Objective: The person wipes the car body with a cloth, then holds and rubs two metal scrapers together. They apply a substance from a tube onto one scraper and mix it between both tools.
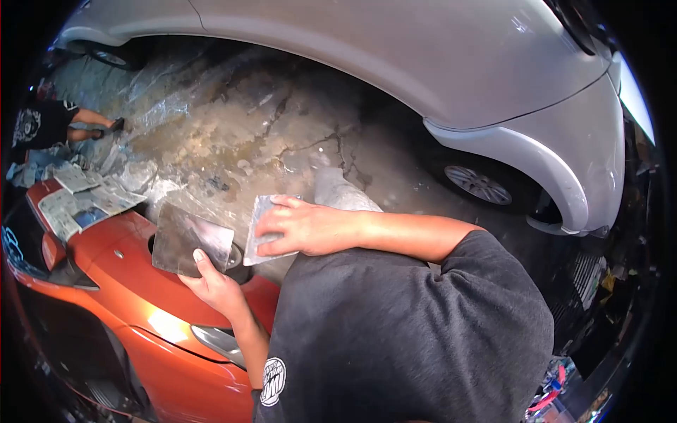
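Note:
My left hand (pixel 211 280) grips a dark, smooth-looking square sheet (pixel 185 240) by its lower edge, thumb on the near face and the other fingers behind it. Beside it, my right hand (pixel 303 227) has its fingers spread over a light grey flat sheet (pixel 259 211) and holds it upright. A narrow gap separates the two sheets. What either sheet is made of, I cannot make out. Behind the dark sheet lies the orange car's front (pixel 120 240), partly covered by it.
A silver vehicle (pixel 367 49) with a dark wheel (pixel 478 185) stretches across the top and right. Newspaper (pixel 92 201) covers part of the orange car. Plastic film lies on the stained concrete floor (pixel 247 120). Another person (pixel 49 123) is at the far left.

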Demonstrator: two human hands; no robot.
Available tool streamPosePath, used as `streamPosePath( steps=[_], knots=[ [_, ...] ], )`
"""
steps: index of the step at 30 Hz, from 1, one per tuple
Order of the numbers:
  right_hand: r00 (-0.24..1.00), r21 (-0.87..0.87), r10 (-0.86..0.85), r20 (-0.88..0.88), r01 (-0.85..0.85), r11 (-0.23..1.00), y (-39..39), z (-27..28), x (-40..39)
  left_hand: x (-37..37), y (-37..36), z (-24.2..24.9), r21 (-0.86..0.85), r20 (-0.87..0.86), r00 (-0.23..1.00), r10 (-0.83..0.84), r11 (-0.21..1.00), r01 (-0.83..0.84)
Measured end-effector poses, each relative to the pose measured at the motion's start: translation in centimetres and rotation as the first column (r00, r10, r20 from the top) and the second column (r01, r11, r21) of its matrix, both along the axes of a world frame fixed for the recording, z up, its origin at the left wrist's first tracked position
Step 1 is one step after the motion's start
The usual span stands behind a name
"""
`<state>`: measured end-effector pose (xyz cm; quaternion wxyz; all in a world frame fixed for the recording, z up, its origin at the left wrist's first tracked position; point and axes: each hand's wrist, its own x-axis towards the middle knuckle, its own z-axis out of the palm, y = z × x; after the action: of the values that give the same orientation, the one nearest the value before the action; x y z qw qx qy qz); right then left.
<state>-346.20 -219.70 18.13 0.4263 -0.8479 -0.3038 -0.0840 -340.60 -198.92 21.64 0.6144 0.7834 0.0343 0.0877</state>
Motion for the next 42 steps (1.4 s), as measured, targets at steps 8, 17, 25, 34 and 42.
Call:
streamPosePath(
  steps=[8, 17, 25, 34, 42],
  knots=[
    [0.987, 0.157, 0.089, 0.131, -0.109, 0.981, 4.6, 1.8, 19.5, 16.3, 3.1, -0.1, -0.524, -0.362, 0.932, 0.023, 0.822, -0.224],
    [0.694, 0.498, 0.283, -0.662, 0.125, 0.858, 7.7, 0.7, 48.5, 34.4, 8.8, 2.6, -0.867, -0.314, 0.940, 0.132, 0.363, -0.340],
    [0.341, 0.702, 0.622, -0.705, 0.455, 0.547, 16.9, 4.0, 66.9, 52.0, 14.1, -3.2, -0.870, -0.375, 0.918, 0.129, 0.291, -0.397],
    [0.961, 0.191, 0.270, -0.068, -0.253, 0.949, 24.4, 9.1, 85.8, 76.5, 25.0, 0.0, -0.861, -0.272, 0.959, 0.080, 0.424, -0.280],
    [0.979, -0.164, 0.205, -0.015, -0.205, 0.965, 32.1, 7.2, 100.1, 92.4, 30.6, -0.4, -0.841, -0.259, 0.956, 0.137, 0.454, -0.293]
  ],
)
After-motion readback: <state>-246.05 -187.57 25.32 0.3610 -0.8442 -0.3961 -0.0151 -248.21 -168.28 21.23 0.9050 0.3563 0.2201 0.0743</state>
